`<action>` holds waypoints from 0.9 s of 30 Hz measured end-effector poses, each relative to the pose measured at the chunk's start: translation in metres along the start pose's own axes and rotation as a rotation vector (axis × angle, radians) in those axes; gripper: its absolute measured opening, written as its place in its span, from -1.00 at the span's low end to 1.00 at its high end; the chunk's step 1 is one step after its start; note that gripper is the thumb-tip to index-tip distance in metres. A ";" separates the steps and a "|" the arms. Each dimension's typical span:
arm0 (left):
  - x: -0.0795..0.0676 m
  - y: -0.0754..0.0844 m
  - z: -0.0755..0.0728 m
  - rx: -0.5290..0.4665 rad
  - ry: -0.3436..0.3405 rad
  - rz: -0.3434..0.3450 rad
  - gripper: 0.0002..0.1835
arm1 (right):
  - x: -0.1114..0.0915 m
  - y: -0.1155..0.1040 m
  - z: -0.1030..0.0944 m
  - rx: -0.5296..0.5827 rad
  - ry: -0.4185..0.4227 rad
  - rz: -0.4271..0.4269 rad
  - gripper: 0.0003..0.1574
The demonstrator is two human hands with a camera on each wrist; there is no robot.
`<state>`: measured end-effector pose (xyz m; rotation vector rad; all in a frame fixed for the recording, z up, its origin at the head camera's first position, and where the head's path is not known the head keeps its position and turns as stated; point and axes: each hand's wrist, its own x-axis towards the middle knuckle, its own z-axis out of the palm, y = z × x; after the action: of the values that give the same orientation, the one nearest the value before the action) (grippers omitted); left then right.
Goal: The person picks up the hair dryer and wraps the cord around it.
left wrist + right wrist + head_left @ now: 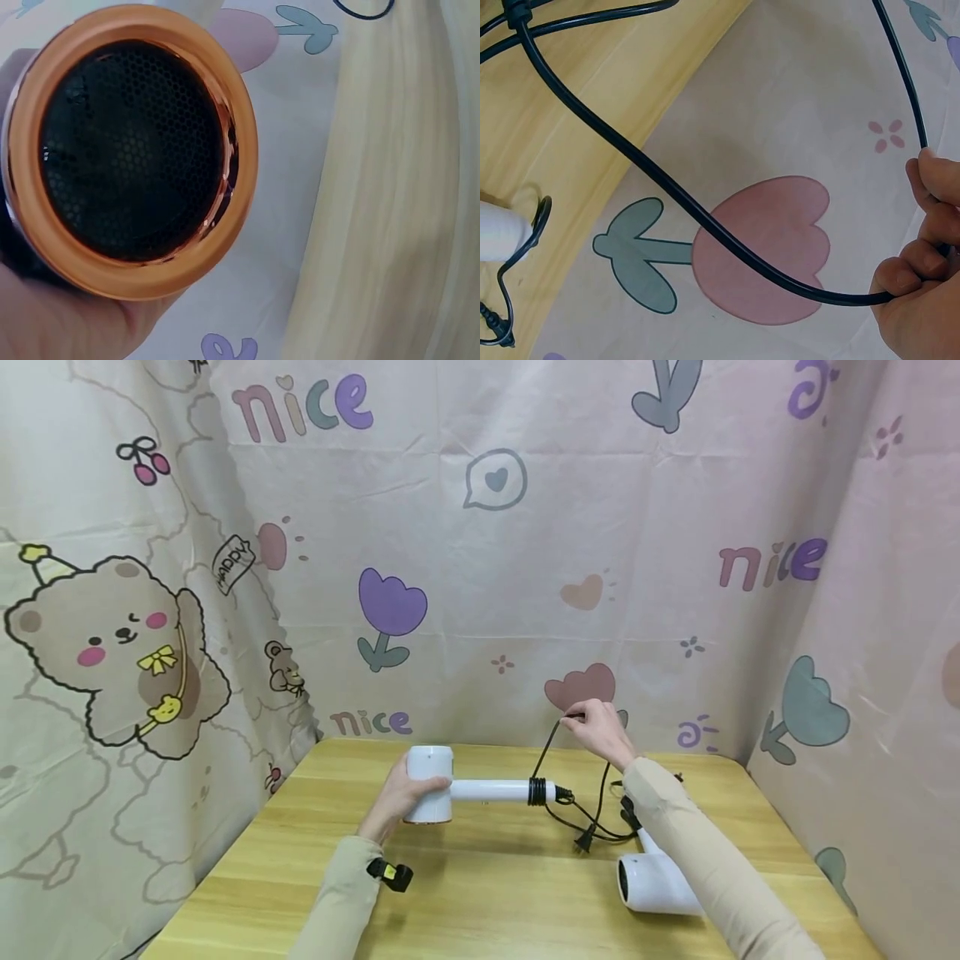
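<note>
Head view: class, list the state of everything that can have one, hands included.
Held hair dryer: gripped, handle sideways
Black cord: partly wound round handle
Black plug: unplugged
Second hair dryer: lying on table
Left hand: gripping held hair dryer
Right hand: holding black cord

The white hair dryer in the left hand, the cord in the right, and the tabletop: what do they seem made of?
Hair dryer: probably plastic, smooth white with soft sheen; its shiny copper-coloured ring could be metal or coated plastic. Cord: likely rubber or plastic, satin black, smoothly curved. Tabletop: wood or laminate, showing grain.
</note>
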<state>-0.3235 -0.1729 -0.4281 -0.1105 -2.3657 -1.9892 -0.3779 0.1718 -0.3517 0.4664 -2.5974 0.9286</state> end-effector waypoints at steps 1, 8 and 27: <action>0.000 0.001 0.000 0.004 -0.001 0.006 -0.15 | 0.000 0.000 0.001 -0.002 -0.002 0.000 -0.74; 0.000 0.006 -0.001 0.058 -0.033 0.100 -0.18 | 0.000 -0.004 0.005 -0.021 -0.018 -0.011 -0.75; 0.008 0.006 0.004 0.269 0.136 0.128 -0.08 | -0.013 -0.029 0.007 -0.051 -0.017 -0.120 -0.80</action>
<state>-0.3307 -0.1681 -0.4225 -0.1080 -2.4423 -1.5557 -0.3558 0.1483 -0.3463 0.6118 -2.5697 0.8199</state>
